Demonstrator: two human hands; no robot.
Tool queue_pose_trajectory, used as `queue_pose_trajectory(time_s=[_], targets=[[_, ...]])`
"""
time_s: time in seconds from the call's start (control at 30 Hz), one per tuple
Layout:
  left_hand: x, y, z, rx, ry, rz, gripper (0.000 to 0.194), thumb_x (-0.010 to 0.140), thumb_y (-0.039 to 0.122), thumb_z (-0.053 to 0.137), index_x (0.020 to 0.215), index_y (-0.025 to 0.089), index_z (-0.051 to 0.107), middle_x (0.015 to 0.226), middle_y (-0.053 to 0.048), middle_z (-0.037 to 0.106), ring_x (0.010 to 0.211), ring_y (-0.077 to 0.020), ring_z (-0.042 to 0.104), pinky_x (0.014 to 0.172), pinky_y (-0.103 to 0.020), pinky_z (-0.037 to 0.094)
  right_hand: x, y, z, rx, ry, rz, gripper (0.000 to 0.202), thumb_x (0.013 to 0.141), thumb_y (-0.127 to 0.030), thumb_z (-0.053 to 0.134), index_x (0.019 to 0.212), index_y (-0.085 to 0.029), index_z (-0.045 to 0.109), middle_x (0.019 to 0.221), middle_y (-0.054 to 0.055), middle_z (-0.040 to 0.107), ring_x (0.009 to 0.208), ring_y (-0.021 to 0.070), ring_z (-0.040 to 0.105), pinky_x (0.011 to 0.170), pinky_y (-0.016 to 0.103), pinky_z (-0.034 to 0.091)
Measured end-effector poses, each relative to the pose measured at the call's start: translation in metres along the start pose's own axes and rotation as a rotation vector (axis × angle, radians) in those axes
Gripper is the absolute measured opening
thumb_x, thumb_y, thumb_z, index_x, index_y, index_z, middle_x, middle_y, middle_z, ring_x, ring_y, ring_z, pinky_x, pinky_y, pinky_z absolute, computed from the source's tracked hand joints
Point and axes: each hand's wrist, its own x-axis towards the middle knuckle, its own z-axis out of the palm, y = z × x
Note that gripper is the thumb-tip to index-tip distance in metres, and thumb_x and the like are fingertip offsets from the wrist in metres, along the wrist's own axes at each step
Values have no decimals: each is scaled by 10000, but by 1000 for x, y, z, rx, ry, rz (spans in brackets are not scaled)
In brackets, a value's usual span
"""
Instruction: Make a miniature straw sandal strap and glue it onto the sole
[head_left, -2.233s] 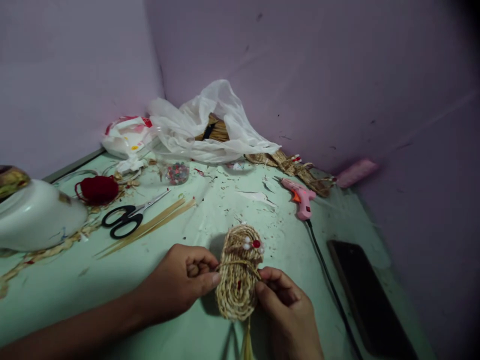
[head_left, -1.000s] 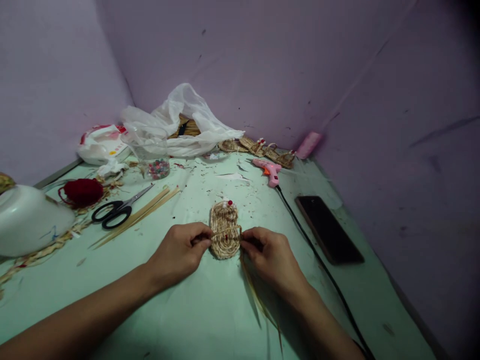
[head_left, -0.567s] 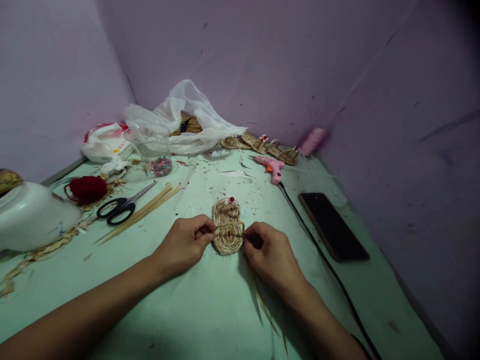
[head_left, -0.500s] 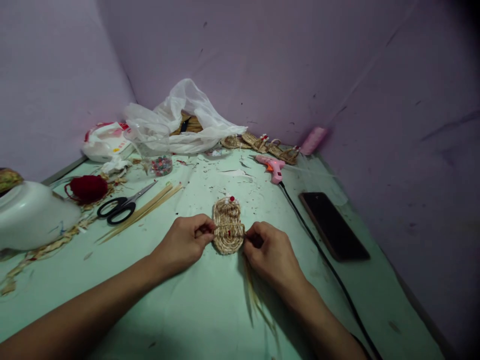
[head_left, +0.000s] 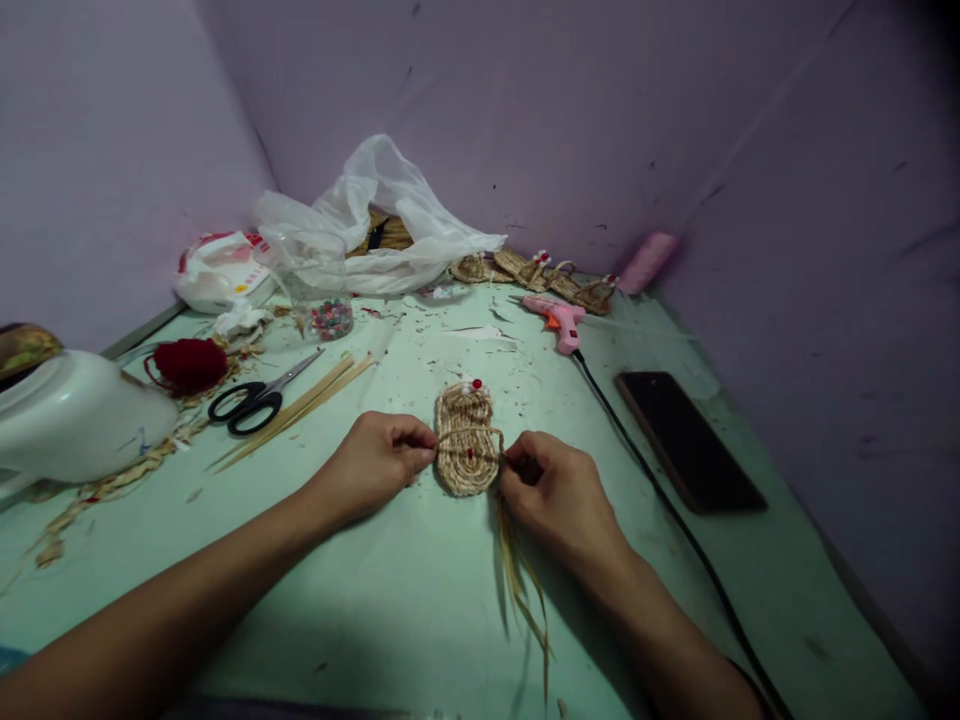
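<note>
A small sole-shaped piece of coiled, braided straw (head_left: 465, 478) lies flat on the green table, with a red bead and white beads at its far end. A thin straw braid (head_left: 471, 431) spans its middle in a slight arch. My left hand (head_left: 382, 458) is closed in a pinch at the braid's left end, by the sole's left edge. On the opposite edge, my right hand (head_left: 556, 490) pinches the braid's other end. Loose straw strands (head_left: 517, 580) trail below the right hand. Both sets of fingertips partly hide the braid's ends.
To the left are black-handled scissors (head_left: 255, 400), straw strips (head_left: 300, 408), red yarn (head_left: 191, 366), a white container (head_left: 82, 420) and a cup of beads (head_left: 328, 316). A pink glue gun (head_left: 559, 318), its black cord (head_left: 660, 490) and a phone (head_left: 690, 440) lie right. Behind sits a plastic bag (head_left: 420, 250).
The view has shifted, so most things appear farther right and slightly higher. The braid across the sole now bows up more between my hands, which still pinch its ends.
</note>
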Motion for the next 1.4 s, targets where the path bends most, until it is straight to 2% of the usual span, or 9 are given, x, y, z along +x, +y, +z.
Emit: queue_pose_trajectory(time_s=[0.17, 0.33, 0.4, 0.53, 0.77, 0.9, 1.13, 1.4], targets=[[-1, -1, 0, 108, 26, 46, 120, 646, 209, 544, 678, 137, 633, 493, 41, 503, 464, -72, 391, 438, -189, 312, 1, 1, -7, -134, 22, 21, 114, 621, -99, 490, 627, -179, 570, 634, 9, 554, 556, 128, 500, 533, 239, 359], [0, -1, 1, 157, 29, 56, 123, 653, 217, 544, 675, 131, 631, 505, 35, 510, 474, -73, 387, 448, -193, 303, 0, 1, -7, -85, 10, -22, 311, 660, -61, 466, 900, -167, 633, 818, 57, 619, 660, 152, 558, 614, 257, 405], [0, -1, 1, 159, 22, 62, 128, 659, 224, 543, 678, 129, 627, 512, 31, 514, 477, -75, 392, 451, -196, 306, -1, 1, -7, -41, -6, -44, 303, 704, -86, 472, 944, -165, 640, 817, 68, 636, 682, 163, 575, 625, 261, 417], [-1, -2, 0, 153, 1, 55, 130, 673, 238, 539, 680, 130, 612, 528, 26, 515, 489, -79, 404, 461, -201, 315, -1, 1, -7, 2, -26, -54, 247, 765, -126, 471, 872, -169, 689, 750, 74, 657, 671, 169, 595, 623, 264, 429], [-3, 1, 1, 142, -20, 64, 113, 671, 239, 543, 661, 136, 588, 509, 39, 483, 485, -82, 408, 463, -202, 317, -1, 0, -6, 3, -28, -69, 239, 720, -91, 507, 797, -197, 706, 728, 48, 657, 643, 153, 592, 614, 251, 437], [-4, 2, 1, 178, -14, 84, 112, 673, 228, 538, 649, 135, 596, 546, 23, 526, 523, -94, 438, 488, -209, 337, -1, 1, -4, 27, 3, -28, 198, 704, -99, 517, 762, -179, 689, 733, 49, 656, 637, 150, 592, 612, 249, 441], [-5, -1, 1, 267, 16, 132, 124, 689, 217, 518, 664, 147, 617, 573, 6, 582, 548, -112, 477, 511, -222, 361, -1, 1, -3, 5, -63, 63, 140, 697, -164, 510, 746, -184, 639, 677, 34, 655, 566, 148, 568, 513, 239, 403], [-7, -1, 1, 368, 21, 221, 116, 713, 186, 492, 674, 155, 597, 607, -5, 598, 574, -120, 510, 552, -239, 380, -2, 1, 4, 87, -35, 104, 106, 648, -127, 490, 672, -170, 584, 568, 9, 596, 487, 117, 512, 467, 215, 371]])
